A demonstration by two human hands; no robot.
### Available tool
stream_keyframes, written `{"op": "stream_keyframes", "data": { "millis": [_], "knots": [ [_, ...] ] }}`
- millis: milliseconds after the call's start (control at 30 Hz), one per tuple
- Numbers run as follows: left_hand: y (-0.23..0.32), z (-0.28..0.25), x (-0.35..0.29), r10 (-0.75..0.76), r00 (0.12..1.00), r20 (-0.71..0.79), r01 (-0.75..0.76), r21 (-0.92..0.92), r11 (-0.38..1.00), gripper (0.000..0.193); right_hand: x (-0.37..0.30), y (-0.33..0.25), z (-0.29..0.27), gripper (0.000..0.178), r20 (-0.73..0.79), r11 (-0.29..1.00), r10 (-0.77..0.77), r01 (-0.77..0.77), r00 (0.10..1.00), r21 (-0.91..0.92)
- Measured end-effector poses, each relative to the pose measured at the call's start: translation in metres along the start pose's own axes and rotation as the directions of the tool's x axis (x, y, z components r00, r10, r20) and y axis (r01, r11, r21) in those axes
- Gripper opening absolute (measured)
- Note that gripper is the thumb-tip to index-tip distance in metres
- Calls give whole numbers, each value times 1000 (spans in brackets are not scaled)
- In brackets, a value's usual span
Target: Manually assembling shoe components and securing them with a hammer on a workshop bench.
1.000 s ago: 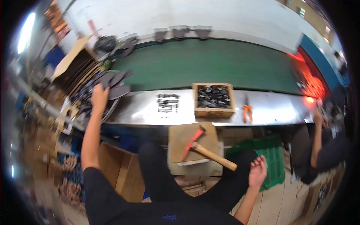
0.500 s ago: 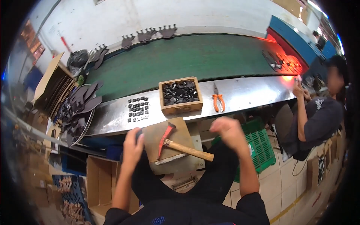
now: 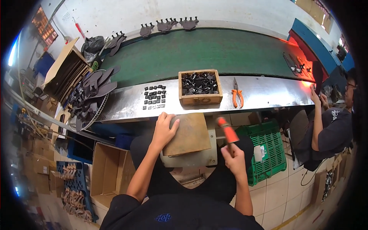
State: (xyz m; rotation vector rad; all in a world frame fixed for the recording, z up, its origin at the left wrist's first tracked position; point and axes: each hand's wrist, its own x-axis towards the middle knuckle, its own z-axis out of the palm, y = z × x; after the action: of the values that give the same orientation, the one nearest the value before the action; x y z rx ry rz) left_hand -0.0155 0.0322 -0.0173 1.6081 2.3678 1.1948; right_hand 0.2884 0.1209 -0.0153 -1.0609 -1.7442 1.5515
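Wears a black T-shirt and sits with knees apart. Grips a red-headed hammer in the closed right hand, with the head raised and a little blurred. Holds it just to the right of a square brown work block, clear of the top. Lays the left hand open on the upper left part of that block, with the thumb apart from the fingers. Props the block on a pale bolted plate between the knees. Has a slatted green plastic crate near the right knee and an open cardboard box on the floor at left.

Faces, just beyond the block, a shiny metal counter. Has on it, from left to right, rows of small black tiles, a wooden box full of black clips, and orange-handled pliers. Has a round wire basket heaped with dark sandal soles at the left end. Shares the far right end with a seated co-worker. Looks past the counter to a green conveyor belt, then to dark pronged pieces along the white wall.
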Motion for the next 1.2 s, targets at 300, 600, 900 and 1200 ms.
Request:
{"op": "stream_keyframes", "data": {
  "millis": [300,600,900,1200],
  "knots": [
    [-6,-5,-4,77,995,58,-71,-89,993,30,-4,17,-11,16,4,721,193,-145,981,678],
    [2,0,-4,121,991,56,-115,-89,989,27,-7,19,-8,15,-35,766,175,-114,984,633],
    [4,-6,-30,28,1000,-13,-29,-79,996,27,-1,15,-7,16,-42,729,224,-139,974,670],
    [-4,-3,-11,48,995,90,-33,-162,986,29,-2,18,-2,13,-34,753,171,-109,985,649]
  ]
}}
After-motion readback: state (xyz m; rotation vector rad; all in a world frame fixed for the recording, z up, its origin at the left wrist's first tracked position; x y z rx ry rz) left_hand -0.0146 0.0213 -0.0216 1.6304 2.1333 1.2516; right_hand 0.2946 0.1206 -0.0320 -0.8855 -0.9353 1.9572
